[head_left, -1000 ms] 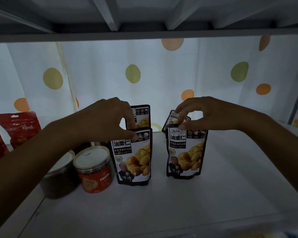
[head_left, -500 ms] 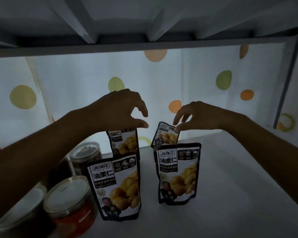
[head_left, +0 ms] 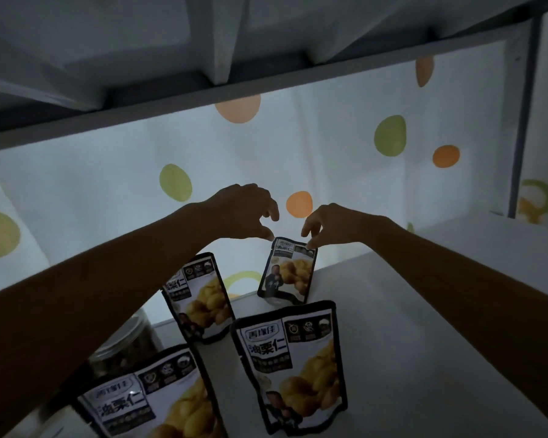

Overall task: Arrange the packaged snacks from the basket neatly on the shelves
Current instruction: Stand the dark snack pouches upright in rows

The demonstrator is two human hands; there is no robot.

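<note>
Pouch point(head_left: 287, 276) at 12 o'clock — likely light, floppy; grip top seam. Right hand point(head_left: 336, 226) pinches corner — left hand point(head_left: 241, 213) fingers apart.

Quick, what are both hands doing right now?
Left hand: thumb by the rear right black-and-white chestnut snack pouch, grip cannot be told.
Right hand: pinching that pouch's top.

The left hand point(head_left: 241, 213) and right hand point(head_left: 332, 226) are bare; the left forearm point(head_left: 108, 286) and right forearm point(head_left: 440, 267) are bare too, as far as they show. Dim light hides finer detail.
</note>
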